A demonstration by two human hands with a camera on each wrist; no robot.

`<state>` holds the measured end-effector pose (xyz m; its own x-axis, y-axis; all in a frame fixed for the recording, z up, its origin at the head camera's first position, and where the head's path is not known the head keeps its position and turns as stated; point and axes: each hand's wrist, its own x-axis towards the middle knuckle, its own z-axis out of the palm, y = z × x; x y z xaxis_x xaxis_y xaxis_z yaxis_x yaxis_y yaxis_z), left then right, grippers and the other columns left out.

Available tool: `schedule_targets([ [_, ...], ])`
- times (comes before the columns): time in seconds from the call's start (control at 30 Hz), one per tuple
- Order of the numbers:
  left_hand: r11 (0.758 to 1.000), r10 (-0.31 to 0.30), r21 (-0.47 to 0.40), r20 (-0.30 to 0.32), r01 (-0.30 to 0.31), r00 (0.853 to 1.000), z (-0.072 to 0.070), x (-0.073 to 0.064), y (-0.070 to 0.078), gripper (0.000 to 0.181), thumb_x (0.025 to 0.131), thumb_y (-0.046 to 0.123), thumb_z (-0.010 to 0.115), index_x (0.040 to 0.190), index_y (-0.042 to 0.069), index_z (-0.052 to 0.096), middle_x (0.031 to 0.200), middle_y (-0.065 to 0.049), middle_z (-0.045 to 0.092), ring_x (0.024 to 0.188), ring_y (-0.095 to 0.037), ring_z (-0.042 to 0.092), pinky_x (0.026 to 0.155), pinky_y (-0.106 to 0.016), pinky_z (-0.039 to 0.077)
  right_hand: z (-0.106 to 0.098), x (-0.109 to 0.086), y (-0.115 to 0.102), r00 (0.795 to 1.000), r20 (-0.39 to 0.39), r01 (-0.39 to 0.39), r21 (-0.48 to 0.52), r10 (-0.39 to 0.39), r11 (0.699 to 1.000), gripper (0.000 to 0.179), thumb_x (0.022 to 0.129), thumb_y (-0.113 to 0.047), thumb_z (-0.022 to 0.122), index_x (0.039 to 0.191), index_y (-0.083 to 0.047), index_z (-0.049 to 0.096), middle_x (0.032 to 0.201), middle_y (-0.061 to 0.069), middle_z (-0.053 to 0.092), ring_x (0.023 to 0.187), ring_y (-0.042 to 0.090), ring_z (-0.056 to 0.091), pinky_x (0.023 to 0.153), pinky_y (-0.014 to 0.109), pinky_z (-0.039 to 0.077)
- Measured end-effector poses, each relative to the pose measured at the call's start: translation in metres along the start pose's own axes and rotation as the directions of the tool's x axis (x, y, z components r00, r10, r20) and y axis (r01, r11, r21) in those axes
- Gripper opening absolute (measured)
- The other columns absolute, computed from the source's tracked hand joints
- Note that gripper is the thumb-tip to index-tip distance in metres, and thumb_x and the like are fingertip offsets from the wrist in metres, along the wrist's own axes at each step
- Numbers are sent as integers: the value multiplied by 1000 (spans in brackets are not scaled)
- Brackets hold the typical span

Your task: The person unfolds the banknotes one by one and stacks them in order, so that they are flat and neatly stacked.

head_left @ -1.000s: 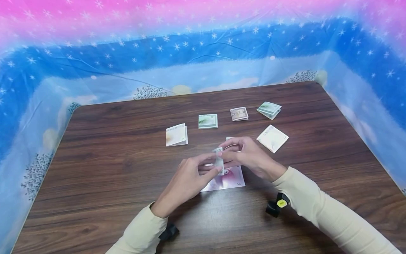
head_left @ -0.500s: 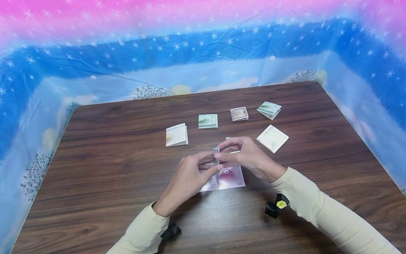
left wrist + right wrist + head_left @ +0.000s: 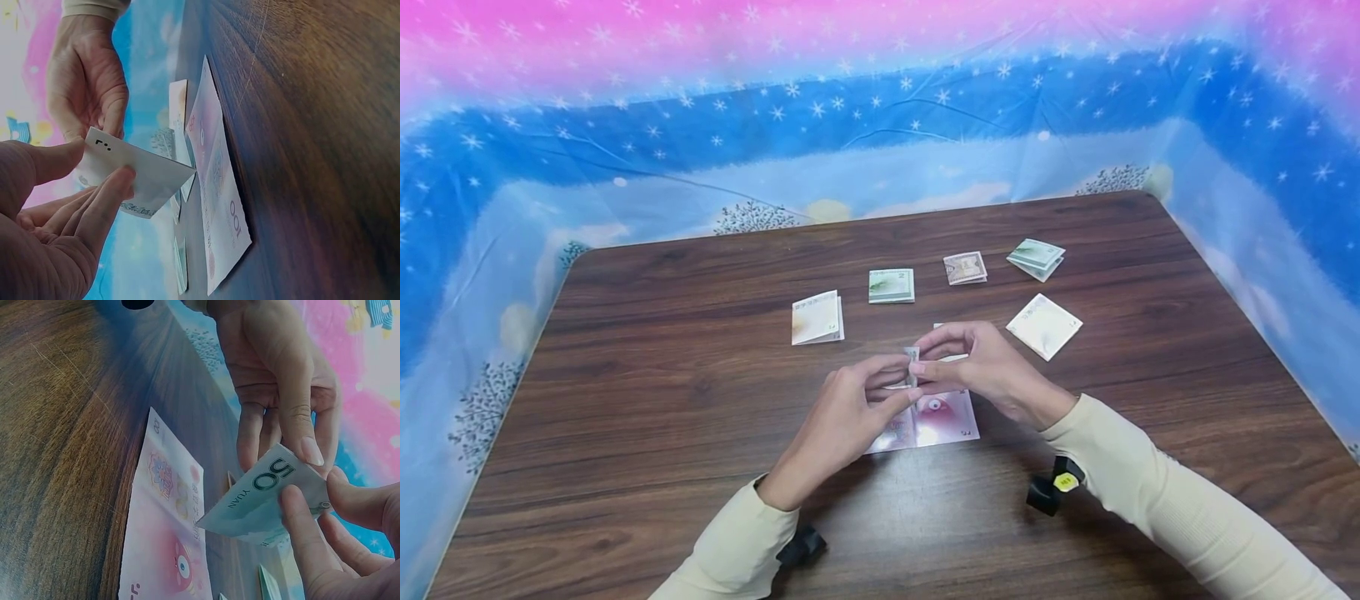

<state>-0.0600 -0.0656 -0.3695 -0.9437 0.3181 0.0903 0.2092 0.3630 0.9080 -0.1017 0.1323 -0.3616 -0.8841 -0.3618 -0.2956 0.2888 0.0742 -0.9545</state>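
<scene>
Both hands hold a folded green 50 yuan banknote (image 3: 247, 503) between them, seen nearly edge-on in the head view. My left hand (image 3: 853, 417) pinches it between thumb and fingers. From the other side, my right hand (image 3: 985, 362) grips it with thumb and fingertips. Its pale side (image 3: 153, 175) faces the left wrist camera, with small dark marks near a corner. Below the hands a pink 100 yuan banknote (image 3: 951, 421) lies spread on the table, crossed by a crease. The hands cover part of it in the head view.
Beyond the hands, folded banknotes lie on the brown wooden table (image 3: 662, 375): a whitish one (image 3: 816, 319), a green one (image 3: 891, 286), a brown one (image 3: 965, 268), another green one (image 3: 1036, 259) and a white one (image 3: 1043, 327). A patterned cloth (image 3: 850, 108) surrounds the table's far sides.
The held banknote has turned from showing its broad face to standing nearly edge-on in the head view, uncovering more of the pink note. Both hands have barely shifted.
</scene>
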Motion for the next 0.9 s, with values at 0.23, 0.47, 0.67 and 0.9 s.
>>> schedule_targets([
  [0.23, 1000, -12, -8, -3, 12, 1000, 0, 0, 0, 43, 89, 9, 78, 129, 0, 65, 118, -15, 72, 105, -21, 72, 85, -23, 55, -1, 0, 0, 1000, 0, 1, -10, -1, 1000, 33, 86, 2, 77, 118, 6, 66, 105, 16, 69, 86, 23, 72, 82, 46, 59],
  [0.47, 999, -22, -32, 3, 22, 1000, -1, 0, -1, 43, 89, 7, 78, 129, 0, 65, 119, -15, 71, 107, -22, 71, 86, -23, 55, 0, 0, 0, 1000, 5, 2, -3, -2, 1000, 34, 86, 2, 77, 118, 6, 65, 106, 16, 68, 87, 23, 71, 84, 51, 57],
  [0.67, 999, -29, -45, 7, 29, 1000, -3, -1, -1, 44, 89, 6, 78, 129, -2, 63, 120, -18, 70, 107, -26, 71, 86, -25, 55, 0, 1, 1, 1000, 11, -1, 14, 1, 1000, 33, 87, 4, 75, 118, 8, 64, 105, 16, 68, 85, 24, 72, 84, 52, 57],
  [0.9, 992, -75, -101, 30, 78, 997, -6, -3, -2, 44, 91, 1, 72, 134, -2, 60, 123, -21, 69, 105, -29, 71, 85, -28, 57, -3, 0, 2, 1000, 8, 2, -67, -2, 998, 33, 88, -1, 74, 119, 6, 66, 104, 15, 71, 85, 21, 71, 85, 50, 58],
])
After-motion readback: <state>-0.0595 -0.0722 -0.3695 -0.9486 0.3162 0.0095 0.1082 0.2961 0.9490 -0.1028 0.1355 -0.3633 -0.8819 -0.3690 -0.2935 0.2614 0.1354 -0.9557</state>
